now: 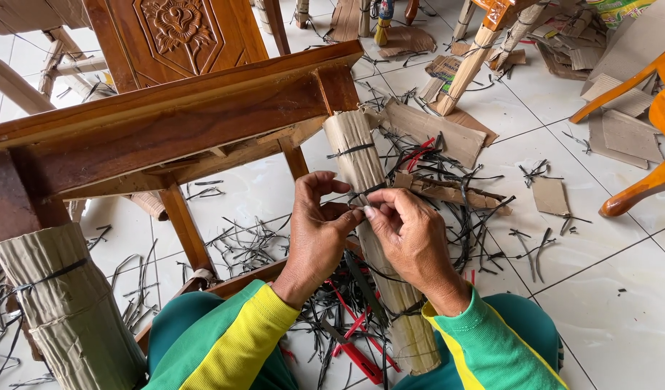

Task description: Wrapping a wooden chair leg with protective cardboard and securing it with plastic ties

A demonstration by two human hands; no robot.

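A dark wooden chair frame (174,123) lies tipped over the white tiled floor. One of its legs is wrapped in corrugated cardboard (361,162) bound with black plastic straps. My left hand (319,227) and my right hand (405,231) meet at the middle of that wrapped leg, fingertips pinching a black strap (361,201) between them. A second cardboard-wrapped leg (65,303) stands at the lower left, also strapped. Both sleeves are green and yellow.
Cut black and red strap pieces (347,318) litter the floor under my hands. Torn cardboard scraps (549,195) lie to the right. An orange wooden chair (650,144) stands at the right edge, more wrapped furniture legs (466,65) at the back.
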